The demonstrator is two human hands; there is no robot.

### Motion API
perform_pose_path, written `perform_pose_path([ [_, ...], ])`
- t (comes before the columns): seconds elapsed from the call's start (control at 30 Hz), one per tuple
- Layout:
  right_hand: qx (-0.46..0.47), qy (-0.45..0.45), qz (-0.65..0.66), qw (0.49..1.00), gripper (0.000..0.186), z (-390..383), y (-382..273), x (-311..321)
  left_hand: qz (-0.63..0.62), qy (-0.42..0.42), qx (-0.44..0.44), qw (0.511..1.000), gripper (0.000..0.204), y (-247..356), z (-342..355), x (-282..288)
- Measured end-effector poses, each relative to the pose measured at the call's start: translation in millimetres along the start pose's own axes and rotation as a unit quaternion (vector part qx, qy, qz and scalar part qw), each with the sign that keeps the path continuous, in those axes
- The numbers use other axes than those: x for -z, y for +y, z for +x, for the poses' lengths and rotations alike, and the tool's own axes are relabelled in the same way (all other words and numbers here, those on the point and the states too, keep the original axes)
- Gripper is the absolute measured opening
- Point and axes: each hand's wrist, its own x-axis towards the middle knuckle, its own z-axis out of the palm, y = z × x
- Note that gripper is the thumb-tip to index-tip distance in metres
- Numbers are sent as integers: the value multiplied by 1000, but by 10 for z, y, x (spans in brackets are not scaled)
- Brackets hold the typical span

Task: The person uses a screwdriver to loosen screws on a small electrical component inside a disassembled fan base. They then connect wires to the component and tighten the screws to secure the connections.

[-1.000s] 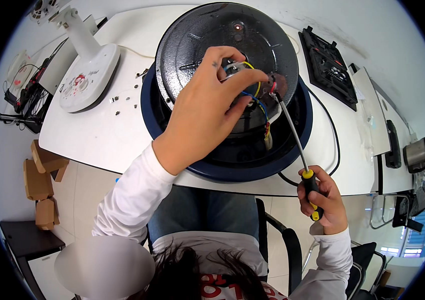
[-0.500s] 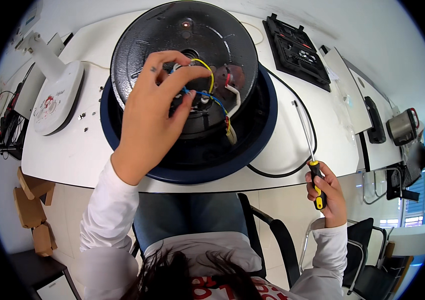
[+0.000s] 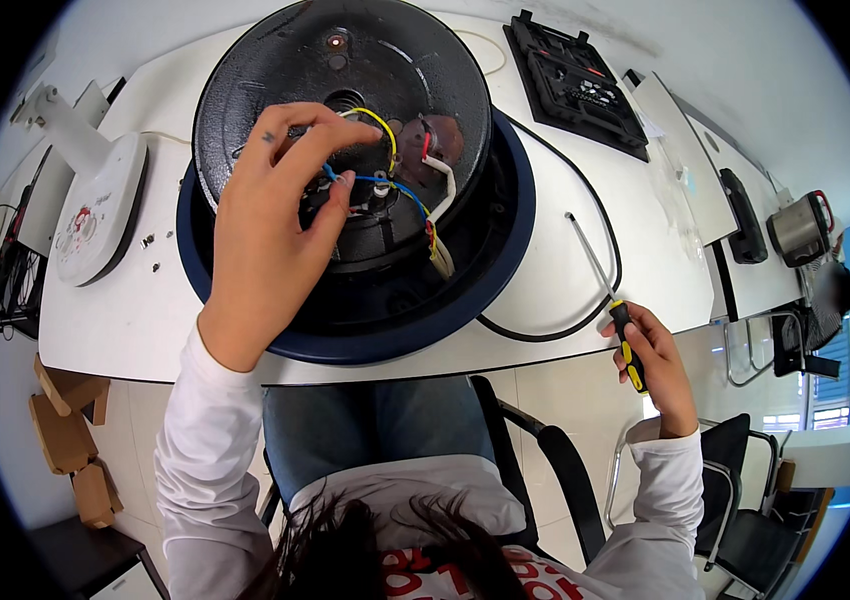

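Note:
A round black metal housing (image 3: pixel 275 70) sits in a dark blue ring base (image 3: pixel 493 280). Inside it are yellow, blue, red and white wires, with a white wire (image 3: pixel 440 175) running to a bundle at the lower rim. My left hand (image 3: pixel 270 225) is over the housing's left part, thumb and fingers pinched at the blue wire (image 3: pixel 330 172) and partly hiding what lies beneath. My right hand (image 3: pixel 655 355), at the table's right front, grips a yellow and black screwdriver (image 3: pixel 631 348), its metal shaft pointing up-left over the tabletop, away from the housing.
On the white table (image 3: pixel 105 330) stand a white device with a stand (image 3: pixel 95 230), small screws (image 3: pixel 150 240), a black cable (image 3: pixel 605 220) and an open tool case (image 3: pixel 575 85). A steel pot (image 3: pixel 795 230) is at right, cardboard boxes (image 3: pixel 60 430) at lower left, chairs below.
The screwdriver tip has left the red wire area and moved right, out over the table with my right hand. My left hand still pinches among the wires. The whole view has shifted.

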Motion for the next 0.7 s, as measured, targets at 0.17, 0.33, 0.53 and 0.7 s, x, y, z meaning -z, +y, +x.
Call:
perform_pose_path([
  [0.17,49,47,-164,984,36,-25,12,-64,-1,-1,-5,1000,32,-2,-5,2],
  [0.33,193,143,-443,863,35,-24,77,-57,5,-4,-10,1000,32,-16,-6,4],
  [0.53,196,156,-391,886,37,-18,40,-71,1,0,-10,1000,33,-32,-22,-4],
  [0.7,119,93,-188,970,41,-67,-128,-121,-2,-7,6,1000,33,-12,-33,0],
])
